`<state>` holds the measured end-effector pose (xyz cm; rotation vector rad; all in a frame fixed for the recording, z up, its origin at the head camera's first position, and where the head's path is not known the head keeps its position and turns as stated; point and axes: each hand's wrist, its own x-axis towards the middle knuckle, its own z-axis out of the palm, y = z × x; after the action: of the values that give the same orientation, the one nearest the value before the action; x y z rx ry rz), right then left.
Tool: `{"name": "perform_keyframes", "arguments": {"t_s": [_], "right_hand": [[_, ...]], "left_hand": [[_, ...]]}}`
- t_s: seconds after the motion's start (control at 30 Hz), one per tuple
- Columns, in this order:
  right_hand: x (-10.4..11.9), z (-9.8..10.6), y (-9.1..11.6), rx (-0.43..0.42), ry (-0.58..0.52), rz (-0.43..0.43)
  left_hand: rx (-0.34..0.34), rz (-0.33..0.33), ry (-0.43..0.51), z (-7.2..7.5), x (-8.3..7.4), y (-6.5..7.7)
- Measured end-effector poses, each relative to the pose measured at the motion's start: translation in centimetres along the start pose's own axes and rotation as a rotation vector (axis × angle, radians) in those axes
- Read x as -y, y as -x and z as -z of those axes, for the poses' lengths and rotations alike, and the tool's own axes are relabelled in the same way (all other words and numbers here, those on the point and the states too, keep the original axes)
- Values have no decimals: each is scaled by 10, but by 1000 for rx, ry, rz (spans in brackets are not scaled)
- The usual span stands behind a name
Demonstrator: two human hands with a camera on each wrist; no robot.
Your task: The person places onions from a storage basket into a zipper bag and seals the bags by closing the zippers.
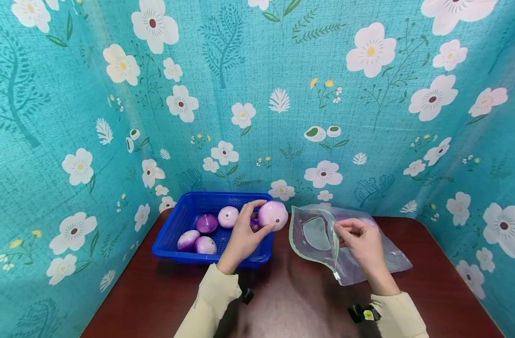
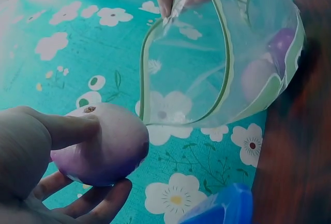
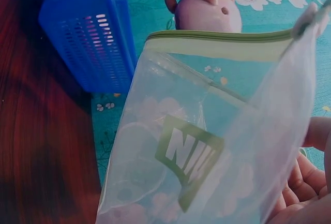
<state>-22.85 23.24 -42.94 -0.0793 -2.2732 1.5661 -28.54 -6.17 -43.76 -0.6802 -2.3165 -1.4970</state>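
Note:
My left hand (image 1: 245, 231) grips a pale purple onion (image 1: 272, 215) in the air at the right edge of a blue basket (image 1: 172, 225). In the left wrist view the onion (image 2: 101, 144) sits between my thumb and fingers, just left of the bag's mouth. My right hand (image 1: 358, 237) pinches the green zip rim of a clear plastic bag (image 1: 320, 234) and holds its mouth open toward the onion. In the left wrist view, purple shapes inside the bag (image 2: 217, 58) show through its wall. Several purple onions (image 1: 206, 224) lie in the basket.
The dark brown table (image 1: 291, 300) is closed in by teal flowered cloth walls (image 1: 257, 94) at the back and on both sides. The basket stands at the back left, the bag lies at the back right. Bare tabletop stretches in front of both.

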Motion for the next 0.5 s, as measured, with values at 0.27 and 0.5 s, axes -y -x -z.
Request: {"name": "perform_keyframes", "arguments": {"t_s": [0.27,0.5], "right_hand": [[-2,-1,2,5,-20,-3],[-4,-1,1,4,-40,19]], "left_hand": [[53,-8,58,-6,-8,4],[117,-7,87,-17,-11,8]]}}
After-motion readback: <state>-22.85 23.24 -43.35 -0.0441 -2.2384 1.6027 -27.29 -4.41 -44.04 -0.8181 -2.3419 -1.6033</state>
